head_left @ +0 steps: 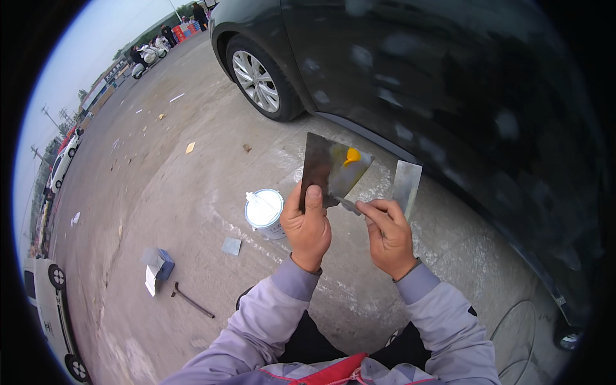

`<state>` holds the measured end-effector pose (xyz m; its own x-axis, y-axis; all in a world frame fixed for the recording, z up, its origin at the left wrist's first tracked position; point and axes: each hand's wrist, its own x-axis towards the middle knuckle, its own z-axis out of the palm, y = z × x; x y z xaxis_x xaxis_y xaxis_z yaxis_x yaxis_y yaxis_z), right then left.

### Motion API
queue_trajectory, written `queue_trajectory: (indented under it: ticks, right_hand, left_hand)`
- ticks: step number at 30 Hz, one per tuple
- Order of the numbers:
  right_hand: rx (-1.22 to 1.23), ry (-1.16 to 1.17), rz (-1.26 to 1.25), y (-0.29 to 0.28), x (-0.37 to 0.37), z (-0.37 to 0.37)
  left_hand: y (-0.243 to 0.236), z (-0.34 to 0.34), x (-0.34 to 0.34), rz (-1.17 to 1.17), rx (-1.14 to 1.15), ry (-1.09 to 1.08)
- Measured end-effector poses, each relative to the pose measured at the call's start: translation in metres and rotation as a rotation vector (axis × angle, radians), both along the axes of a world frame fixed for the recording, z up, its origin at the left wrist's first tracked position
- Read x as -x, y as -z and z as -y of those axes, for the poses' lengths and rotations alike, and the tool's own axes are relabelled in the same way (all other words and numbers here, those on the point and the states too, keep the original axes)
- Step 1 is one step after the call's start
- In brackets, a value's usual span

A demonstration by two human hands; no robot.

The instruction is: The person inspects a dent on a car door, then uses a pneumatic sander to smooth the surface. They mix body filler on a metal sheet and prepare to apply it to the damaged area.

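Observation:
My left hand grips a dark flat plate by its lower edge, thumb across its face. On this plate lie a smear of grey paste and a bright yellow dab of paste. My right hand is closed, with thumb and fingers pinching a small grey scraper against the plate's lower right edge. Behind the right fingers rises a pale grey rectangular blade; whether that hand holds it too, I cannot tell. A white-lidded bucket stands on the ground left of my left hand.
A dark car with pale dull patches on its side fills the right, its wheel ahead. On the concrete lie a grey square, an opened small box and a T-shaped metal tool. A thin hose or cable curves at lower right.

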<state>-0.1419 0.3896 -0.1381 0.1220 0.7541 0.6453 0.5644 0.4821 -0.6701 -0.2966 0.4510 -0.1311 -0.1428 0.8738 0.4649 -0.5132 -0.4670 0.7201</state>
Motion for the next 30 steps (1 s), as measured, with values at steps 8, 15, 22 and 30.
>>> queue_trajectory:
  ticks: [8, 15, 22, 30]
  right_hand:
    - [0.174, -0.442, -1.055, -0.033, -0.049, -0.015]
    - [0.385, -0.266, -0.141, -0.03, -0.065, -0.007]
    - [-0.121, 0.074, 0.015, -0.017, -0.012, -0.008]
    - [-0.102, 0.016, 0.119, -0.016, -0.009, -0.002]
  left_hand:
    - [0.006, -0.015, 0.013, 0.225, 0.468, 0.432]
    - [-0.006, -0.03, 0.036, 0.329, 0.37, 0.27]
    - [0.0, -0.005, 0.0, 0.251, 0.142, 0.223]
    - [-0.001, -0.006, 0.004, 0.185, -0.005, 0.123]
